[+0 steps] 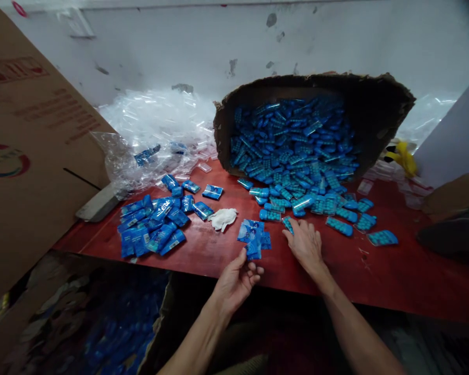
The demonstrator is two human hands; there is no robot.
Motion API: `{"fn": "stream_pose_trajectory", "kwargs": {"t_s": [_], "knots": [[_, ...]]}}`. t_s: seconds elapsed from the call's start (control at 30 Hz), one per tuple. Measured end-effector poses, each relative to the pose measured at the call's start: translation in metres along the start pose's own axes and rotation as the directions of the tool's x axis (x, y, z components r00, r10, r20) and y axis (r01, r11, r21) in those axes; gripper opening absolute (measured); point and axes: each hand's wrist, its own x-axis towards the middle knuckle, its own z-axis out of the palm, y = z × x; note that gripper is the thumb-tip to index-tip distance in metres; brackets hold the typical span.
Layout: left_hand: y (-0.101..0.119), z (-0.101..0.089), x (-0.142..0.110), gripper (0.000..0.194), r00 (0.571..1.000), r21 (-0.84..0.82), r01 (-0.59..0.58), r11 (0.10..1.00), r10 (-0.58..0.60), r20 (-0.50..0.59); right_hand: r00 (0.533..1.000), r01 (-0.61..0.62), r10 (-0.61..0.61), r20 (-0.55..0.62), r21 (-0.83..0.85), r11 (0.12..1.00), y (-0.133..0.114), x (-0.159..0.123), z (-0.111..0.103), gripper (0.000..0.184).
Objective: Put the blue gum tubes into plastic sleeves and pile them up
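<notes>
My left hand (237, 281) is at the table's front edge, thumb and forefinger pinching the corner of a flat blue printed wrapper (253, 252). That wrapper lies at the near side of a small stack of similar blue wrappers (250, 230). To the right, my right hand (305, 244) reaches palm down over the table, its fingers closed on a small clear case of blue-green beads (287, 225). My fingers hide part of this case. Just beyond it, several more bead-filled cases (272, 214) with blue ends lie loose on the table.
A torn-edged cardboard box (391, 104) lies on its side, spilling bead cases onto the red table (211, 255). Wrapped blue packs (156, 224) are heaped left, beside a crumpled white glove (222, 220). Clear plastic cases (160, 117) pile behind. A large carton (35, 130) stands left.
</notes>
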Motion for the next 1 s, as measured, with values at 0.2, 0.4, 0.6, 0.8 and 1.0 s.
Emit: {"fn": "stream_pose_trajectory", "kwargs": {"t_s": [0.2, 0.4, 0.6, 0.8, 1.0], "knots": [[-0.001, -0.003, 0.004, 0.021, 1.0, -0.025, 0.018, 1.0, -0.018, -0.016, 0.997, 0.037, -0.053, 0.051, 0.279, 0.96, 0.011, 0.003, 0.007, 0.032], [-0.002, 0.0, 0.006, 0.019, 0.999, -0.012, -0.032, 0.999, 0.032, -0.013, 0.935, 0.206, -0.349, 0.061, 0.706, 0.678, 0.0, -0.024, -0.035, 0.03], [-0.002, 0.002, 0.005, 0.019, 0.999, -0.004, -0.05, 0.999, 0.05, -0.011, 0.872, 0.445, -0.481, -0.094, 0.564, 0.695, -0.013, -0.041, -0.04, 0.031], [-0.002, -0.001, 0.005, 0.018, 0.998, -0.006, -0.064, 0.998, 0.064, -0.013, 0.848, 0.51, -0.519, -0.107, 0.426, 0.747, -0.014, -0.042, -0.038, 0.032], [-0.002, -0.002, 0.005, 0.019, 0.995, 0.009, -0.098, 0.995, 0.098, 0.005, 0.799, 0.58, -0.595, -0.081, 0.361, 0.73, -0.014, -0.045, -0.043, 0.034]]}}
